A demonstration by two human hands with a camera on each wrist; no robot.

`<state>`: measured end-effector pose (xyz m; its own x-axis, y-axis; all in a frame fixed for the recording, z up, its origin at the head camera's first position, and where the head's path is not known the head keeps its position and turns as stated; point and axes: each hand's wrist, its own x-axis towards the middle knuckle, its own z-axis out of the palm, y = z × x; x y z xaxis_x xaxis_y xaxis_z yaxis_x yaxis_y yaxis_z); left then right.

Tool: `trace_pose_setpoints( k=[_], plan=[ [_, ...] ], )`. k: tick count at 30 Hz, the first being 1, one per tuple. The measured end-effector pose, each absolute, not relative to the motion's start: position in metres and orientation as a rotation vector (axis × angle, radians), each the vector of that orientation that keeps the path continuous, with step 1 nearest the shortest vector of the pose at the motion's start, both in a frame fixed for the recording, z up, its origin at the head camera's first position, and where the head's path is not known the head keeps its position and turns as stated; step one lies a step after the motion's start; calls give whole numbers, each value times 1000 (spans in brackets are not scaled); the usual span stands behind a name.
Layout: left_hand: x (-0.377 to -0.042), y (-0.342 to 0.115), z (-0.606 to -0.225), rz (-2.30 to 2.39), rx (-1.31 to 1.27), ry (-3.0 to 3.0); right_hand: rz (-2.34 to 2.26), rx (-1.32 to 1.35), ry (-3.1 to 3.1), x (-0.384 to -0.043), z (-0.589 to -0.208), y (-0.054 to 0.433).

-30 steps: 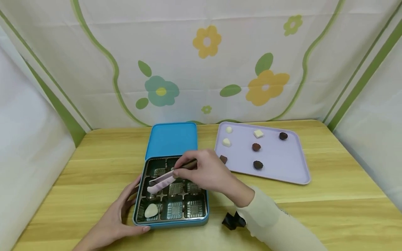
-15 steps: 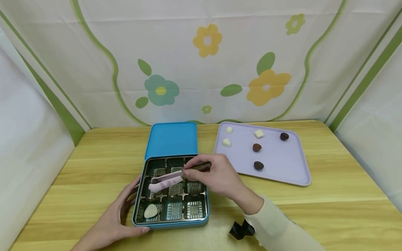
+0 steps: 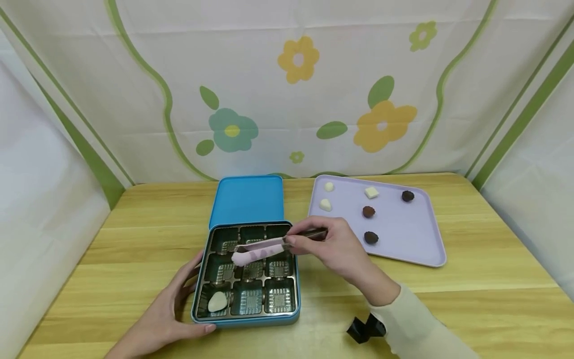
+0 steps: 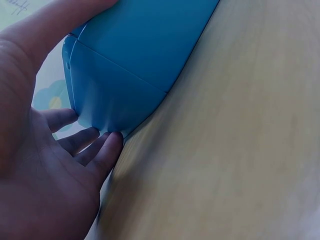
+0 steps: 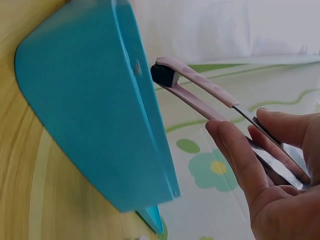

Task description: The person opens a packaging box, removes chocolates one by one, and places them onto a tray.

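Observation:
My right hand (image 3: 343, 252) holds a pair of pink-tipped tongs (image 3: 262, 252) over the middle of an open blue tin (image 3: 246, 323). In the right wrist view, a dark, blocky chocolate (image 5: 164, 76) is between the tong tips, just above the tin's rim. The tin has a dark tray insert (image 3: 246, 284) divided into several compartments. A white chocolate (image 3: 217, 301) lies in the front left compartment. My left hand (image 3: 163, 309) grips the tin's front left corner, thumb along the front, fingertips (image 4: 112, 145) against its left side.
A lilac tray (image 3: 412, 244) at the right back bears white chocolates (image 3: 325, 204) and dark ones (image 3: 370, 237). Behind the tin lies its blue lid (image 3: 246, 199). A black strap-like object (image 3: 365, 329) is by the right sleeve. A flowered cloth (image 3: 287, 99) stands behind the table.
My right hand and the tongs have moved right, away from the tin's left compartments toward its middle. The left hand stays on the tin.

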<state>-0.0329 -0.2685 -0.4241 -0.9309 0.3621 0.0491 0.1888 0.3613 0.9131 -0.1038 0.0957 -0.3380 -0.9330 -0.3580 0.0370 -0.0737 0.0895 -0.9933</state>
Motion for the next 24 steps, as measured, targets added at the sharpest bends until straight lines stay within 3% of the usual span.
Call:
trace_pose_setpoints(
  k=[24],
  plan=[
    [-36,-268,-421,1609,466,2455,-2175,-185,2175,-101,-341,179]
  ],
)
